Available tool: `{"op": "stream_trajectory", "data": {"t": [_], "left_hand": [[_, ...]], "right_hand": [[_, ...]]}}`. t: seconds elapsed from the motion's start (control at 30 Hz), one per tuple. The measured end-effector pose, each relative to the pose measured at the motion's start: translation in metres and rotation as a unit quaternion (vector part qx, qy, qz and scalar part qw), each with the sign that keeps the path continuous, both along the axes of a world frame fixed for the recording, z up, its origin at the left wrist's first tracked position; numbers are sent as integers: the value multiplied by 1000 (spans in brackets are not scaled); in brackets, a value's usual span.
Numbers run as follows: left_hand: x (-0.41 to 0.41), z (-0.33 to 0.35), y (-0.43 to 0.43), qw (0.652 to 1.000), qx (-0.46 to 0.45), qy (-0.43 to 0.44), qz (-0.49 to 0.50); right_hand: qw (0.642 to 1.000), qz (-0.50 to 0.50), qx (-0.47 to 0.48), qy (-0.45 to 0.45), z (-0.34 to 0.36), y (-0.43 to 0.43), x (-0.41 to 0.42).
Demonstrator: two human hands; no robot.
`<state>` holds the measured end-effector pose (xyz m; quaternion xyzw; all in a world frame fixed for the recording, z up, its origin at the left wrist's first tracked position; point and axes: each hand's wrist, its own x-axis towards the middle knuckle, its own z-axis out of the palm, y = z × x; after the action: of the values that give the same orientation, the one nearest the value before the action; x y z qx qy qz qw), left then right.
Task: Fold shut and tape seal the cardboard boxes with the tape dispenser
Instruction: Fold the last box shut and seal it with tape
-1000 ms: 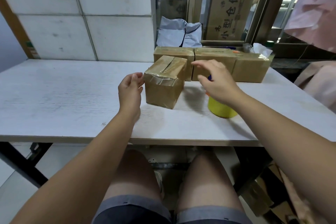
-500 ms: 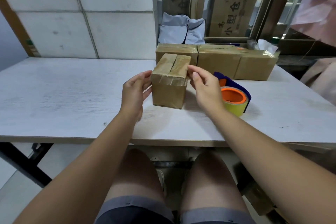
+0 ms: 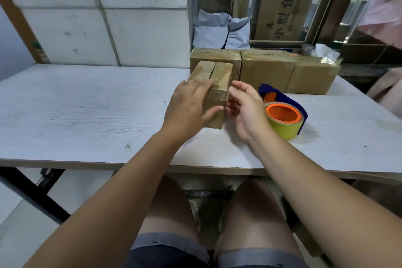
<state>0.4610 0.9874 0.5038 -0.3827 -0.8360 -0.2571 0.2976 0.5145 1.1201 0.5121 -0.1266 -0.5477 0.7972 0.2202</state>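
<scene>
Small box (image 3: 218,76) on worktop (image 3: 87,104), top seam and long axis pointing away from person, far end at back row of boxes (image 3: 267,69). Left hand (image 3: 189,104) flat on box's near-left top, fingers straight, pressing. Right hand (image 3: 248,109) just right of box, fingers relaxed, holding nothing. Tape dispenser (image 3: 282,124) further right, on side.

Small brown box (image 3: 219,72), flaps shut and taped, stands before a row of three sealed boxes (image 3: 267,72); blue-orange tape dispenser (image 3: 285,116) with yellow roll lies at its right
</scene>
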Motion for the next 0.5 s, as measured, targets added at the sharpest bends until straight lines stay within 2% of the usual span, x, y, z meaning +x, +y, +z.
{"op": "stream_trajectory", "data": {"t": [0.27, 0.5], "left_hand": [[-5, -9, 1, 994, -8, 102, 50], [-7, -12, 5, 990, 19, 126, 52]], "right_hand": [[997, 44, -64, 14, 3, 0, 2], [994, 42, -98, 23, -2, -1, -1]]}}
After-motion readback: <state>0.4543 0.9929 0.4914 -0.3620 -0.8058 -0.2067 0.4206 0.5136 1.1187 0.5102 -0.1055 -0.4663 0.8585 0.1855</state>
